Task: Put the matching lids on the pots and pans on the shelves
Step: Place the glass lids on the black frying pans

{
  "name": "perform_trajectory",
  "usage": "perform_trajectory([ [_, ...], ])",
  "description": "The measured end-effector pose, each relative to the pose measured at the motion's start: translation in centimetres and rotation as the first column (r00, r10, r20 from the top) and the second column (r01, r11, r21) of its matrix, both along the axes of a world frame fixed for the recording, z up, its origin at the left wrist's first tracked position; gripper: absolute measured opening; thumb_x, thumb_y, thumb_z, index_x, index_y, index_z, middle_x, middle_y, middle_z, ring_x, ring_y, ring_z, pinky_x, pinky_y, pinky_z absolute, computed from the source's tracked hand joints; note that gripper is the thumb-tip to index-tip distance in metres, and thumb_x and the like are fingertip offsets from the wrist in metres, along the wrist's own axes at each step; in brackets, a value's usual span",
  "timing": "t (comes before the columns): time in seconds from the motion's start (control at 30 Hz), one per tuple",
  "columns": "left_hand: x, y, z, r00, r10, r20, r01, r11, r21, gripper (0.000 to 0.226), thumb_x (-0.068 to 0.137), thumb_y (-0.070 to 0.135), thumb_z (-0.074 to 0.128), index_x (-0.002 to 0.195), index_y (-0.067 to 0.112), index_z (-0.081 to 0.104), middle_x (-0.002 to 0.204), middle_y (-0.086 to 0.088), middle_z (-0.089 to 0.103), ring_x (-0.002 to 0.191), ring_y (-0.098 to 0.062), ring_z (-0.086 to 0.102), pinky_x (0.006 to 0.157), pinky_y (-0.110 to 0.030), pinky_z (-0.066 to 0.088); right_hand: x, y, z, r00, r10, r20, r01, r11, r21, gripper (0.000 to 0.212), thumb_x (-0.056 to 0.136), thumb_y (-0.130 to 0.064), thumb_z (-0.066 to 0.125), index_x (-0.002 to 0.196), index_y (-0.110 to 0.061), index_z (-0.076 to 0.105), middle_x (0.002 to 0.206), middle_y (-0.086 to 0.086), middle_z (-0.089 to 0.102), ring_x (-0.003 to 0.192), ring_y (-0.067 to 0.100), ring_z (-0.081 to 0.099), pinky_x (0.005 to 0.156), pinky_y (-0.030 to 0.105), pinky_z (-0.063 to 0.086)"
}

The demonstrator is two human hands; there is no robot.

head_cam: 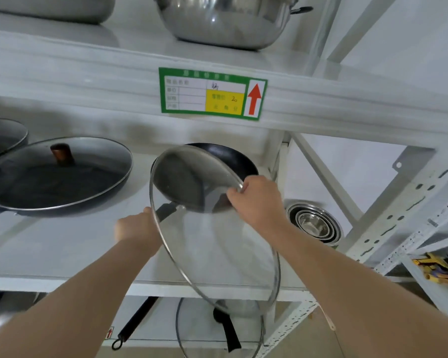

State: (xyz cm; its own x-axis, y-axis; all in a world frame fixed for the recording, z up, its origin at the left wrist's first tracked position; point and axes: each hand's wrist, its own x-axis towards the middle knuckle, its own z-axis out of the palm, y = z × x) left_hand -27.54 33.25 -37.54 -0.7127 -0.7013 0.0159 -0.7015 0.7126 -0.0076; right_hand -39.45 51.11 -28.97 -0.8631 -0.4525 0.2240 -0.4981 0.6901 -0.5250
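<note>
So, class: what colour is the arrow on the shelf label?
Red arrow, pointing up, on the green-bordered label; head view.

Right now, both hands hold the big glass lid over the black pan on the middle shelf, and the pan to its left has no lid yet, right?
Not quite. The head view shows the frying pan on the left already wears a glass lid with a brown knob. The rest holds: left hand and right hand hold the big glass lid over the black pan on the middle shelf.

The lid (212, 228) held at the front edge of the white, matt shelf (62, 249) is clear glass with a thin bright metal rim. Behind it the frying pan (225, 161) looks dark and smooth. The pot (225, 19) above is polished, mirror-glossy steel.
</note>
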Motion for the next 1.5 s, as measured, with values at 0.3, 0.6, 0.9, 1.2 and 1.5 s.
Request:
perform_trajectory([
  [0.3,-3.3,-0.8,0.3,0.999,0.019,0.028,-0.019,1.0,0.007,0.017,0.086,0.015,0.046,0.095,0.023,0.058,0.069,0.006,0.048,0.071,-0.018,0.055,0.064,-0.024,0.039,-6.0,-6.9,1.3,0.995,-0.096,-0.001,0.096,0.995,0.01,0.027,0.085,-0.026,0.056,0.065,-0.016,0.042,0.063,0.0,0.048,0.055,0.017,0.047,0.047,0.022,0.031],
  [0.6,-5.4,-2.5,0.2,0.994,0.105,0.019,-0.106,0.952,0.285,0.005,0.079,0.025,0.053,0.084,0.023,0.051,0.07,0.007,0.048,0.076,-0.019,0.055,0.068,-0.024,0.042,-9.9,-12.8,-1.8,0.989,-0.138,0.06,0.144,0.983,-0.109,0.015,0.091,-0.027,0.057,0.091,-0.012,0.056,0.091,0.008,0.06,0.086,0.028,0.06,0.059,0.027,0.041],
  [0.9,-5.6,-2.5,0.3,0.996,0.086,0.013,-0.086,0.952,0.295,0.007,0.081,0.021,0.055,0.084,0.022,0.049,0.067,0.005,0.045,0.079,-0.02,0.06,0.068,-0.024,0.041,-10.7,-16.6,-3.3,0.987,-0.137,-0.08,0.143,0.986,0.081,0.052,0.085,-0.048,0.064,0.106,0.0,0.065,0.11,0.019,0.068,0.108,0.036,0.062,0.083,0.037,0.049],
  [1.2,-5.6,-2.4,0.0,0.996,0.091,0.006,-0.09,0.958,0.274,0.008,0.08,0.016,0.052,0.086,0.021,0.047,0.065,0.004,0.041,0.074,-0.022,0.053,0.069,-0.025,0.041,-11.9,-18.3,-4.3,0.993,-0.091,0.07,0.095,0.994,-0.054,0.044,0.086,-0.027,0.07,0.119,-0.001,0.06,0.119,0.016,0.063,0.112,0.035,0.059,0.092,0.039,0.048],
  [1.5,-5.3,-2.3,-0.4,0.994,0.112,-0.004,-0.106,0.954,0.28,0.011,0.083,0.023,0.058,0.085,0.021,0.047,0.065,0.005,0.042,0.074,-0.022,0.053,0.067,-0.025,0.041,-11.8,-16.3,-5.5,0.997,0.061,-0.053,-0.064,0.996,-0.059,0.045,0.09,-0.017,0.064,0.132,-0.006,0.05,0.133,0.015,0.051,0.125,0.03,0.047,0.105,0.034,0.038],
])
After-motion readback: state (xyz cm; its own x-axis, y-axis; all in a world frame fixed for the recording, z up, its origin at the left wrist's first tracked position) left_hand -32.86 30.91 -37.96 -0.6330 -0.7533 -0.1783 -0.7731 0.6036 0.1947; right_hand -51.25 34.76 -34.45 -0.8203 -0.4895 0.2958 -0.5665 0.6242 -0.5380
